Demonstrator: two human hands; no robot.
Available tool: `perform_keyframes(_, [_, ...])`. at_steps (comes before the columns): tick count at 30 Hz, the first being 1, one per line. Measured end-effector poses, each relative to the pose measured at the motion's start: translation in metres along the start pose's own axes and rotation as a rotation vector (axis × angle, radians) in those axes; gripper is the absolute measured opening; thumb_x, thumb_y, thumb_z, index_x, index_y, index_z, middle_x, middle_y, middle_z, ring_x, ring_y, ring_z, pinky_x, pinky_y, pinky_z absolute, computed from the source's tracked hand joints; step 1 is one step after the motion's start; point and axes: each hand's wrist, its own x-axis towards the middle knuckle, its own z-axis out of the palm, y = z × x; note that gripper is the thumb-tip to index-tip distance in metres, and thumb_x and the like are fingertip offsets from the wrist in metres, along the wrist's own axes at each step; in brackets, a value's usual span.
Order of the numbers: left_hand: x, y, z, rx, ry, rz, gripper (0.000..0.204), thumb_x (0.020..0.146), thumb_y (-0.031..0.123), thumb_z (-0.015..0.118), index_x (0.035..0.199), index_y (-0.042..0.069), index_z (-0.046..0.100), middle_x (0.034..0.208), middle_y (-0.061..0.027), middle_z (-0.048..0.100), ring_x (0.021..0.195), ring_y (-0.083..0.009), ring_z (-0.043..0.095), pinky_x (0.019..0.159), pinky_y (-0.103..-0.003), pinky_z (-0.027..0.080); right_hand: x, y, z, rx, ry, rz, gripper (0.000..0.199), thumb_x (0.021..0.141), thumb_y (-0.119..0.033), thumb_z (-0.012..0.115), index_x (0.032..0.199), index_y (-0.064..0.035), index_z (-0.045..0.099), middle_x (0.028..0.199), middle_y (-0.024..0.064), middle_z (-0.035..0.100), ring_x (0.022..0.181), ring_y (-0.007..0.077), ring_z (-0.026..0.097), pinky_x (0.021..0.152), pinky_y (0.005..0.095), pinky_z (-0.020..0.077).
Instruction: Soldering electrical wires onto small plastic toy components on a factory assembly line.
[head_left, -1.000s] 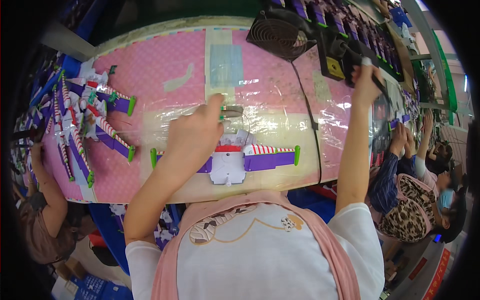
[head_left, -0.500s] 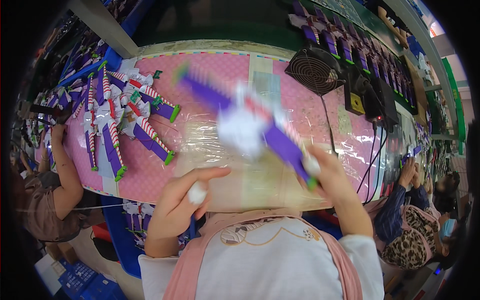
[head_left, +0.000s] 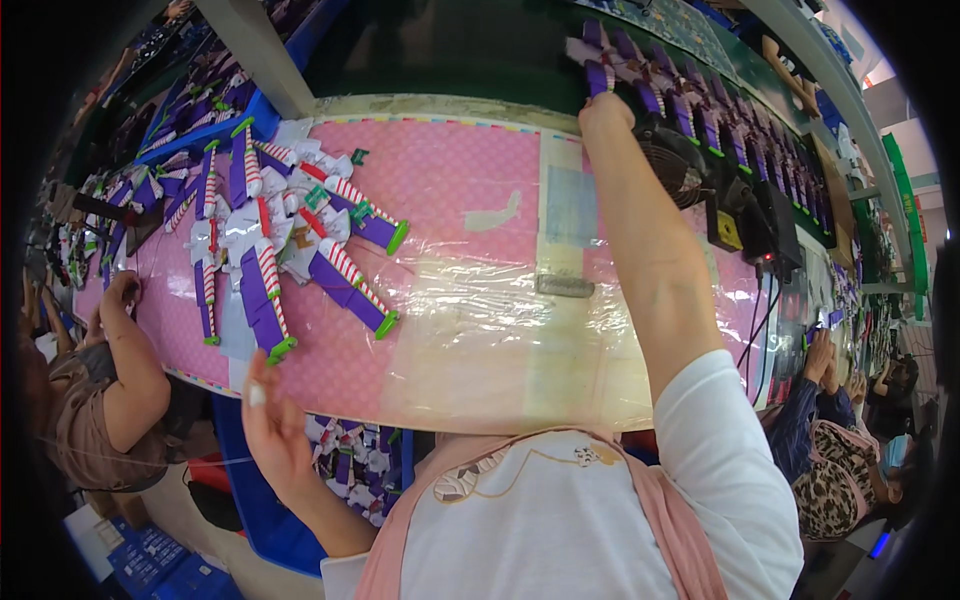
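Your right hand reaches past the tabletop's far edge, to the near end of a row of purple wings. The end wing lies directly beyond your knuckles, its long axis running away from you, in line with your forearm. Those fingers curl down with their tips hidden behind the hand, so you cannot tell from here whether they pinch the wing or only rest by it. The fan stands just to the right of that wrist.

Your left hand is over the tabletop's near edge, toward the left corner, above the blue bin. Its fingers are loosely spread, with nothing visible between them. The pile covers the tabletop's left side, and its nearest piece points a green tip at your index finger: just beside it, though touching or apart is unclear. That piece's long axis runs from the far edge toward the near one, leaning slightly right. Your left hand is nearer the pile, your right the row.
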Motion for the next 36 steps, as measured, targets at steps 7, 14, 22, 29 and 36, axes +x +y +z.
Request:
perform_keyframes(7, [0.050,-0.001,-0.001,1.115,0.212,0.529,0.040,0.093,0.021,0.050,0.129,0.003,0.051,0.085,-0.0022,0.058,0.062,-0.0106,0.048,0.056,-0.026,0.040,-0.103,0.016,-0.031,0.035,-0.773,0.504,0.032,0.095,-0.012,0.039,0.121,0.0060,0.041,0.121,0.0274,0.047,0.098,0.0300,0.056,0.082,0.0314,0.0554])
perform_keyframes(14, [0.051,0.026,0.034,0.859,0.057,0.311,0.041,0.092,0.025,0.056,0.127,0.004,0.053,0.066,0.0004,0.050,0.061,-0.0049,0.043,0.055,-0.022,0.035,-0.301,0.107,-0.126,-0.944,-1.573,0.475,0.041,0.088,-0.037,0.060,0.098,0.0026,0.059,0.078,0.0075,0.061,0.066,0.0130,0.059,0.058,0.0263,0.0484])
perform_keyframes(22, [0.023,0.028,0.015,1.034,0.239,0.462,0.041,0.096,0.031,0.046,0.121,0.001,0.056,0.076,-0.0022,0.060,0.058,-0.0035,0.043,0.052,-0.021,0.033,-0.287,0.061,-0.136,-1.016,-1.534,0.007,0.039,0.091,-0.031,0.052,0.108,0.0039,0.058,0.091,0.0076,0.060,0.082,0.0145,0.056,0.071,0.0298,0.0448])
perform_keyframes(29, [-0.051,-0.031,0.060,0.782,-0.336,0.234,0.024,0.087,0.015,0.054,0.104,0.000,0.058,0.088,-0.0118,0.059,0.070,-0.0170,0.052,0.061,-0.031,0.041,-0.178,-0.106,-0.288,-1.519,-1.484,0.049,0.034,0.091,-0.013,0.051,0.120,0.0032,0.050,0.078,0.0102,0.062,0.071,0.0172,0.060,0.070,0.0305,0.0469])
perform_keyframes(36, [-0.034,-0.059,0.104,1.034,-0.391,0.266,0.012,0.087,0.011,0.054,0.095,0.002,0.055,0.075,-0.0142,0.055,0.064,-0.0239,0.054,0.059,-0.033,0.041,-0.201,-0.065,-0.264,-1.232,-1.156,-1.234,0.043,0.077,-0.004,0.063,0.118,0.0002,0.055,0.097,0.0177,0.062,0.085,0.0320,0.060,0.072,0.0338,0.0482])
